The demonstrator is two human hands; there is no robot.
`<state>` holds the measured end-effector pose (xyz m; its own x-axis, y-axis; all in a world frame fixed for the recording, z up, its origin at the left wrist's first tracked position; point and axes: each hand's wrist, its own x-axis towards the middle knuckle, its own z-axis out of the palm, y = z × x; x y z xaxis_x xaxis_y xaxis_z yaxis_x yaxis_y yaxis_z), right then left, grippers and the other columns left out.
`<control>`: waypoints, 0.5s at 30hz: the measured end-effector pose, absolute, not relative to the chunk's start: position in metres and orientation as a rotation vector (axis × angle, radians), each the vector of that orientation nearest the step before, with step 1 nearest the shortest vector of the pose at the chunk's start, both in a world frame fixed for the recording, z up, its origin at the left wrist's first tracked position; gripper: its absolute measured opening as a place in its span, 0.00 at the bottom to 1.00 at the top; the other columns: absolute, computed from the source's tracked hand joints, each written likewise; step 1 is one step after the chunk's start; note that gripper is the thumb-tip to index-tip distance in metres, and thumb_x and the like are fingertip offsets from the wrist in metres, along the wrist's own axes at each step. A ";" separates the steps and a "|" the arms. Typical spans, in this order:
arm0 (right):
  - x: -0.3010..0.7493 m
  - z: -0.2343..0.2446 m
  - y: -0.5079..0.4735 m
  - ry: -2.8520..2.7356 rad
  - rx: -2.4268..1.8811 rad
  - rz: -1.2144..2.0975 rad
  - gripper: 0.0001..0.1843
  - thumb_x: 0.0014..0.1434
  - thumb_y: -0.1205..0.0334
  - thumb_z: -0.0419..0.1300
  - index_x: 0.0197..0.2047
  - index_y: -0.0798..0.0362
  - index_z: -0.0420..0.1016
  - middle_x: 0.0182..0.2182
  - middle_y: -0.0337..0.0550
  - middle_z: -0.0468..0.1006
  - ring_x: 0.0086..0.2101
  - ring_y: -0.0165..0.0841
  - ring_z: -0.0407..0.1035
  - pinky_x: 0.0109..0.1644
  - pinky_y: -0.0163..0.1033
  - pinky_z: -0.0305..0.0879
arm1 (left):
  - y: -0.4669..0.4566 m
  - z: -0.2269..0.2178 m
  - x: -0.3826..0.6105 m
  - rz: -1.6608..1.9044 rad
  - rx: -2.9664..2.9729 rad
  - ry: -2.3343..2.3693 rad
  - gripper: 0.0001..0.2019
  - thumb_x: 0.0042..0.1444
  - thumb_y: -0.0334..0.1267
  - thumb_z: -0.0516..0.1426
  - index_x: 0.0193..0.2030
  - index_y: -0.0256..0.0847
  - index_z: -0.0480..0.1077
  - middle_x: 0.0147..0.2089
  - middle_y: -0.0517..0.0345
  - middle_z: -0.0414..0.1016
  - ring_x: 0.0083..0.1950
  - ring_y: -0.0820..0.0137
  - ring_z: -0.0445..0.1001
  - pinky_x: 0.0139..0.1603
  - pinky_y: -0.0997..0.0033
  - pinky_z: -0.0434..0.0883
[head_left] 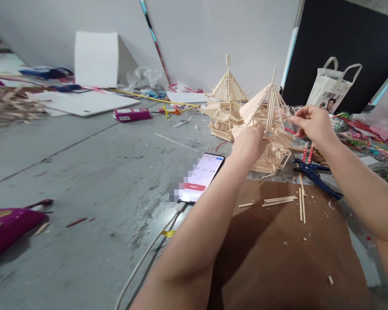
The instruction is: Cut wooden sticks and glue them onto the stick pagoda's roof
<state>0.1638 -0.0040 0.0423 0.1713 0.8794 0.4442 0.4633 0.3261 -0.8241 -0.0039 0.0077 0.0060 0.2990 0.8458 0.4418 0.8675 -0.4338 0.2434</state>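
Observation:
A small pavilion model of thin wooden sticks [270, 148] stands before me, its pointed roof [257, 105] only partly covered and leaning a little. My left hand [250, 144] is closed at the roof's lower front edge, its fingertips partly hidden. On the right side, my right hand [313, 122] pinches the lower end of a thin wooden stick at the roof's open side. Behind and to the left stands a second stick pavilion [228, 103] with a full roof and a finial. Loose cut sticks [280, 200] lie on a brown sheet [278, 258] below my hands.
Blue-handled pliers [320, 178] lie under my right forearm. A lit phone with a timer [202, 176] is by my left forearm, its cable [142, 262] running toward me. Purple devices [132, 114] lie on the grey floor. A paper bag [331, 88] and mixed scraps [381, 150] are at right.

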 end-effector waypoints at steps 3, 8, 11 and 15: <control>0.180 0.026 -0.020 -1.489 -1.305 0.474 0.08 0.45 0.63 0.62 0.25 0.52 0.65 0.16 0.34 0.67 0.12 0.23 0.59 0.13 0.32 0.55 | 0.003 0.011 -0.006 -0.761 -2.500 -1.692 0.06 0.50 0.36 0.55 0.32 0.39 0.72 0.33 0.49 0.75 0.39 0.63 0.73 0.38 0.67 0.68; 0.195 0.004 -0.034 -1.526 -1.351 0.509 0.09 0.46 0.58 0.62 0.26 0.52 0.66 0.17 0.35 0.69 0.12 0.24 0.59 0.14 0.32 0.52 | 0.000 0.012 -0.006 -0.904 -2.446 -1.718 0.09 0.51 0.40 0.55 0.37 0.39 0.72 0.34 0.49 0.75 0.39 0.64 0.73 0.38 0.66 0.68; 0.196 0.000 -0.041 -1.535 -1.366 0.487 0.09 0.46 0.57 0.61 0.27 0.52 0.66 0.18 0.34 0.69 0.12 0.24 0.58 0.15 0.32 0.52 | 0.000 0.012 -0.006 -0.925 -2.432 -1.712 0.09 0.51 0.39 0.55 0.36 0.39 0.72 0.33 0.49 0.75 0.38 0.64 0.73 0.37 0.65 0.68; 0.196 -0.001 -0.056 -1.616 -1.412 0.490 0.08 0.47 0.58 0.61 0.26 0.52 0.66 0.16 0.33 0.66 0.13 0.23 0.57 0.16 0.32 0.53 | -0.004 0.015 -0.006 -0.890 -2.400 -1.714 0.09 0.53 0.36 0.52 0.33 0.39 0.73 0.31 0.49 0.75 0.37 0.63 0.73 0.36 0.63 0.68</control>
